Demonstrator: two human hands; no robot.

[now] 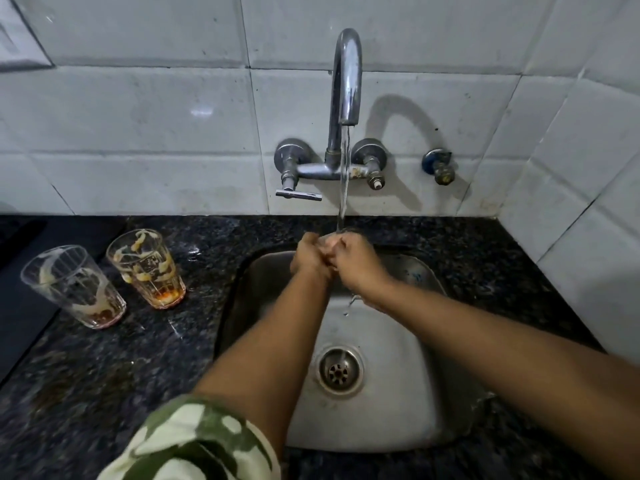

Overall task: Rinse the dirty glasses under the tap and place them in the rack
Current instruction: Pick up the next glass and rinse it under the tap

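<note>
A glass [337,237], mostly hidden, is gripped by the left hand [309,255] and right hand [356,263] under the running tap [346,77] above the sink [398,393]; the wet glass could slip and crack, while two dirty glasses [145,268] wait on the counter [104,368].

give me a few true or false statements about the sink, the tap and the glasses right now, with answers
1. Water runs from the curved chrome tap. True.
2. Two smeared clear glasses stand upright on the black speckled counter, left of the steel sink. True.
3. The left hand rests on the counter. False: it meets the right hand under the stream, over the sink.
4. The two glasses lie inside the sink. False: both are on the counter.
5. A drying rack stands beside the tap. False: no rack is visible.
</note>
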